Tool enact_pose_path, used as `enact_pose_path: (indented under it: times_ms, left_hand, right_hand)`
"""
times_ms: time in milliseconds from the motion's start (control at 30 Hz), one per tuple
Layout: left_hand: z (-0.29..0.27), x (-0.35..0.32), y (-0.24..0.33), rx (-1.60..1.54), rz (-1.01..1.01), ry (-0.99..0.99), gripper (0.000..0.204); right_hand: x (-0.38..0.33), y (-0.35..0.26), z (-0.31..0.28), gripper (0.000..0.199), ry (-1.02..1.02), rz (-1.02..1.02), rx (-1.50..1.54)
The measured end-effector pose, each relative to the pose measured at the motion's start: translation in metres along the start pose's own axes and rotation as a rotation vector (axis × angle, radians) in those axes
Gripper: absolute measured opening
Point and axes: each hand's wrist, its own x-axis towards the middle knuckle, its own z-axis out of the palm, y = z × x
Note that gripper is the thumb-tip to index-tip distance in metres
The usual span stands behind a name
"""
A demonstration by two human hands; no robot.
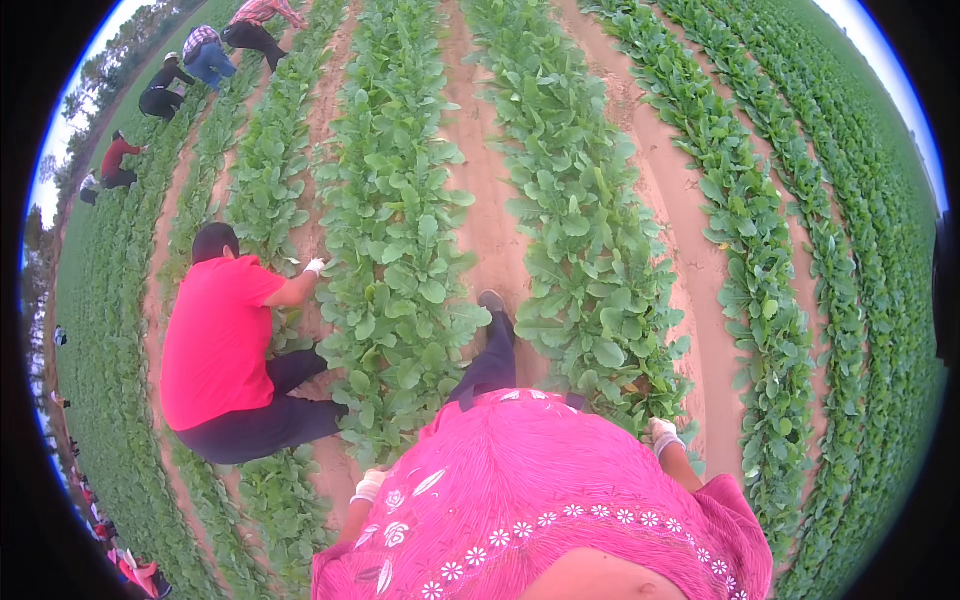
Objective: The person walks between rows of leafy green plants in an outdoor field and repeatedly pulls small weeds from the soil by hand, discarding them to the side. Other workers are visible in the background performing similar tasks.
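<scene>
Left hand (369,486): white-gloved, low in the leafy row (395,250); I cannot tell its grip.
Right hand (663,436): gloved among plants (590,270), grip unclear.
Advice: I'd work near stems.

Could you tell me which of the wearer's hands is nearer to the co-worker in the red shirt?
Left. The left hand, gloved white, is at the plant row right beside the co-worker in the red shirt; the right hand reaches the next row over, farther away.

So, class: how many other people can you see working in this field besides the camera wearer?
At least 5: one in a red shirt crouching at left, three bent over at top left, one in red farther left. Tiny figures along the left rim may add more.
</scene>
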Motion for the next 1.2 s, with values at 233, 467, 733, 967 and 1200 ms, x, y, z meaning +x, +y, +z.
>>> enact_pose_path:
  times_ms: [233,467,733,967,1200]
  left_hand:
    - [-0.037,0.033,0.133,-0.066,-0.127,-0.111,0.047]
    - [-0.119,0.058,0.18,1.043,0.241,-0.197,0.054]
    - [-0.004,0.141,0.183,0.349,0.056,-0.176,0.052]
    - [0.069,0.103,0.308,-0.139,-0.006,-0.267,0.047]
    - [-0.081,0.154,0.315,0.127,-0.041,-0.058,0.054]
  right_hand:
    - [-0.003,-0.187,0.097,0.034,-0.269,-0.187,-0.311]
    - [-0.066,-0.312,-0.014,0.022,0.186,-0.105,-0.099]
    - [-0.159,-0.346,-0.128,0.025,0.356,0.014,-0.351]
    - [-0.096,-0.453,0.032,0.028,0.116,-0.139,-0.445]
    - [-0.016,-0.534,0.133,0.042,-0.033,-0.154,-0.413]
